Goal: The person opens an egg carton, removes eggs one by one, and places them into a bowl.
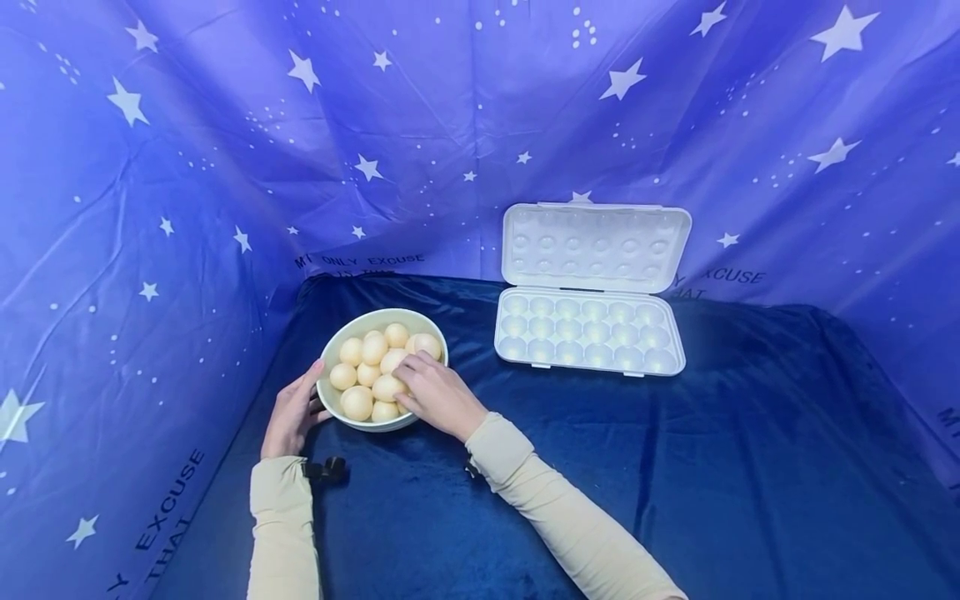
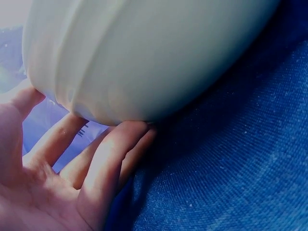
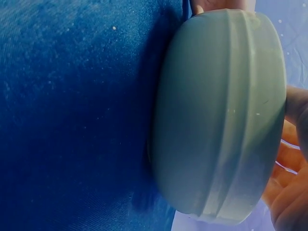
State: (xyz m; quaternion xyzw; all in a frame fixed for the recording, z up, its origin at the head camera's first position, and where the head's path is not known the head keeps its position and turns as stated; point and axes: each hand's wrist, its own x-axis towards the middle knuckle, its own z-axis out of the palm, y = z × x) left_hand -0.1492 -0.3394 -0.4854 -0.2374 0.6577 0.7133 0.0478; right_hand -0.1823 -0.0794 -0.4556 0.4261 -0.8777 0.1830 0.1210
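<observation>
A pale round bowl heaped with cream-coloured eggs stands on the left of the table. My left hand holds the bowl's left side; in the left wrist view its bent fingers press against the wall, with the thumb higher, near the rim. My right hand reaches over the right rim and grips an egg among the others, thumb on the near side and fingers on the far side. From the right wrist, the bowl's outer wall hides the eggs.
A white egg carton lies open at the back right, its hinged lid leaning up toward the starry curtain. Rows of hollows in its base hold no eggs. Dark blue cloth covers the table.
</observation>
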